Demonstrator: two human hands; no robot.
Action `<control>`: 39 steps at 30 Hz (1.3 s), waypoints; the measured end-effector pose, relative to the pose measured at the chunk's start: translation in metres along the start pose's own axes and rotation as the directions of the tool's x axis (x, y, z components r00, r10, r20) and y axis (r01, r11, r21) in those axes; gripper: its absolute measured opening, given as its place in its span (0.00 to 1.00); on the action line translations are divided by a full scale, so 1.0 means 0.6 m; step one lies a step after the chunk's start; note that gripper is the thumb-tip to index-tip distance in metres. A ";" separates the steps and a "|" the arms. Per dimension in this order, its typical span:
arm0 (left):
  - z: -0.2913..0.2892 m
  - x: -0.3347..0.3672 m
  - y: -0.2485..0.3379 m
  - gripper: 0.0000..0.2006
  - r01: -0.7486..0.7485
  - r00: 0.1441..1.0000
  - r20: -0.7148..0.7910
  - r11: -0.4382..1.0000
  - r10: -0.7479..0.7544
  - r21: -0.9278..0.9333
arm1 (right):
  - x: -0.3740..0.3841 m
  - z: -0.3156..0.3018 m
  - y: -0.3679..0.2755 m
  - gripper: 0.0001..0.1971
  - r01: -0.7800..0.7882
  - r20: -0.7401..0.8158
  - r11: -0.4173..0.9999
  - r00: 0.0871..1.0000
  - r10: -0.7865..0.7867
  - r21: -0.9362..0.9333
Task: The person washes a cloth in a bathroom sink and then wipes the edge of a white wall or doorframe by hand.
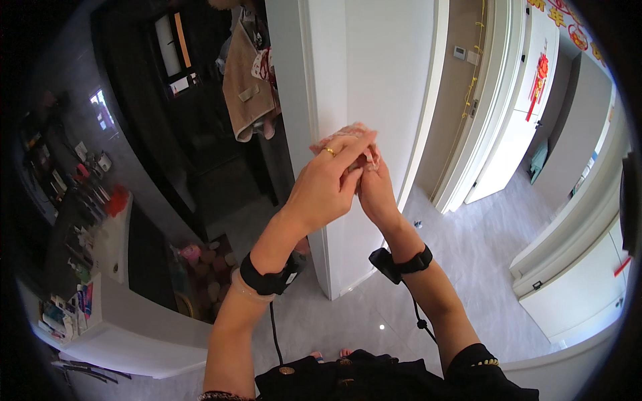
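Note:
A small, crumpled pink-and-white patterned cloth is bunched up between my hands, which are raised together in front of a white panel. My left hand, with a gold ring on one finger, lies over the near side of the cloth, its fingers closed on it. Beside it my right hand pinches the cloth's right end, its thumb close to the left fingertips. Part of the cloth is hidden under the fingers. Whether the cloth touches the white panel behind, I cannot tell.
At the left stands a white counter with bottles and tubes. A brown towel hangs in the dark doorway, above a patterned mat. On the right are an open white door with a red hanging ornament and a grey tiled floor.

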State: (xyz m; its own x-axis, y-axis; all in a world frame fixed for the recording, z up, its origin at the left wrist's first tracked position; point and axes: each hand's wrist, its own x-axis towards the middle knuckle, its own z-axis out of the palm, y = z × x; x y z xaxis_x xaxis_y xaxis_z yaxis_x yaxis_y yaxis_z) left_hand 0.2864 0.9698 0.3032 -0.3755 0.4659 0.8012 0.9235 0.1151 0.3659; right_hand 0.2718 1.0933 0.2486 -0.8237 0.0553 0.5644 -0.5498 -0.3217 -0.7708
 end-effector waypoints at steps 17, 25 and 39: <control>-0.011 0.002 -0.160 0.08 0.328 0.757 -0.390 0.821 -0.524 -0.467 | 0.121 0.051 0.034 0.31 0.427 0.255 0.191 0.783 -0.568 -0.884; -0.042 0.048 -0.101 0.09 0.386 0.878 -0.325 0.921 -0.353 0.044 | 0.041 0.018 -0.003 0.19 0.285 0.040 0.544 0.908 -0.418 -0.789; 0.009 0.004 -0.073 0.14 0.370 0.855 0.282 0.132 -0.434 -0.919 | -0.027 0.050 0.027 0.28 -0.462 0.219 0.678 0.882 0.416 0.572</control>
State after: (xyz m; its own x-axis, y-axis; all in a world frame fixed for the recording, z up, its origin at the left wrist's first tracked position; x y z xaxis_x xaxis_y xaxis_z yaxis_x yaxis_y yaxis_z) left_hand 0.2455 0.9707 0.2865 -0.7004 0.5960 0.3928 -0.0891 -0.6190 0.7803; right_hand 0.2805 1.0587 0.2359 -0.9251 -0.2925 0.2421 0.0874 -0.7846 -0.6138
